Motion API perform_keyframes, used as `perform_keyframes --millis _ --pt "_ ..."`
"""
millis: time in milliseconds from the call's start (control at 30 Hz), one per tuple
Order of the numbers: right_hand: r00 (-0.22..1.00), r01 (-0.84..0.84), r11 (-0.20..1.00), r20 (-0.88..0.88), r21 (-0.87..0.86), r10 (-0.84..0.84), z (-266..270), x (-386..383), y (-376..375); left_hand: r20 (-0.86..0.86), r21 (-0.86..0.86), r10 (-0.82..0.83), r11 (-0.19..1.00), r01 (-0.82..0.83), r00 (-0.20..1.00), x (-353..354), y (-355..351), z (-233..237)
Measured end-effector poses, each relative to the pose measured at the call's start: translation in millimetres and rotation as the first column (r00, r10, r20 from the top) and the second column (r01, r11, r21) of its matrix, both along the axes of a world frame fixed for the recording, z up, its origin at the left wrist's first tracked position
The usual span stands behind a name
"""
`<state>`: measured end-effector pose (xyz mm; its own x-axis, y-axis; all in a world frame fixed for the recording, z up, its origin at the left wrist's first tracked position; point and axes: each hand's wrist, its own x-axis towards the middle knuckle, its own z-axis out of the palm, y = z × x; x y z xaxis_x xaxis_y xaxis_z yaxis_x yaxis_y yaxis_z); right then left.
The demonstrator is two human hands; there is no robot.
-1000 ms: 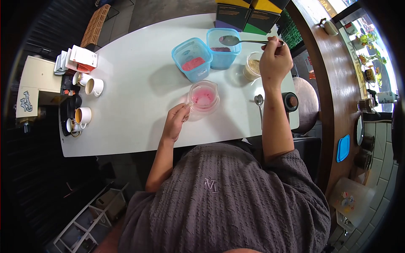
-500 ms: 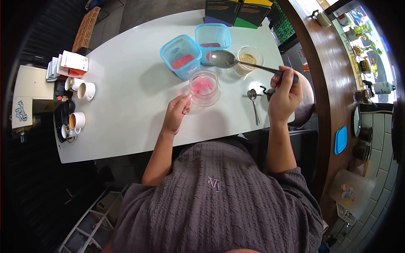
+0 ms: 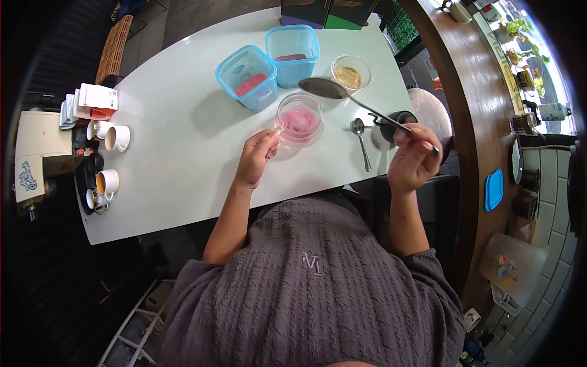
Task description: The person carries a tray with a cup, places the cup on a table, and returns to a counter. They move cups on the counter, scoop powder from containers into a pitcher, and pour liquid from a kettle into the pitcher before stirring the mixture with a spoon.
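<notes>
My left hand (image 3: 259, 154) is closed on the handle of a clear glass cup (image 3: 309, 125), which stands at the middle of the table with pink stuff inside. My right hand (image 3: 417, 158) grips the end of a long dark-handled serving spoon (image 3: 327, 89). The spoon's bowl is held in the air above and behind the cup, apart from it. Behind the cup stand two blue plastic tubs: the left tub (image 3: 229, 92) holds pink powder (image 3: 251, 84), and the right tub (image 3: 304, 74) a darker powder (image 3: 290, 57). A clear bowl (image 3: 368, 72) holds tan granules (image 3: 348, 76).
A small metal spoon (image 3: 362, 147) lies on the white table (image 3: 177, 177) near a round dark object (image 3: 394, 125). White mugs (image 3: 117, 139) and white packets (image 3: 98, 96) are along the left end. Dark boxes (image 3: 306, 13) stand at the back. A wooden counter (image 3: 469, 140) runs along the right.
The view has shifted slightly. My right hand has turned the spoon, so its bowl now shows more edge-on. More pink shows in the cup; my left hand keeps its handle.
</notes>
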<state>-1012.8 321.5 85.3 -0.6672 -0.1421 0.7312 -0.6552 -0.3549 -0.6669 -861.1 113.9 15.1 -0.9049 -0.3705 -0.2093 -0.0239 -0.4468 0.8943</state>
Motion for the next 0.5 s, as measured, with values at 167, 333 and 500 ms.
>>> perform_keyframes --millis 167,333,500 --pt "0.997 -0.044 0.983 -0.065 -0.177 0.033 10.9 -4.0 2.3 0.007 0.006 -0.006 1.0 0.006 1.0 -0.1 3.9 -0.1" --pt "0.933 0.041 0.999 0.356 0.025 -0.047 6.6 0.0 -4.8 -0.02 -0.035 -0.03 0.999 0.029 0.999 4.7 3.4 -7.4" --pt "0.839 0.053 0.998 0.543 -0.03 -0.028 3.6 -25.3 -34.8 0.031 -0.05 0.015 0.999 -0.014 0.999 18.0 0.9 -7.0"
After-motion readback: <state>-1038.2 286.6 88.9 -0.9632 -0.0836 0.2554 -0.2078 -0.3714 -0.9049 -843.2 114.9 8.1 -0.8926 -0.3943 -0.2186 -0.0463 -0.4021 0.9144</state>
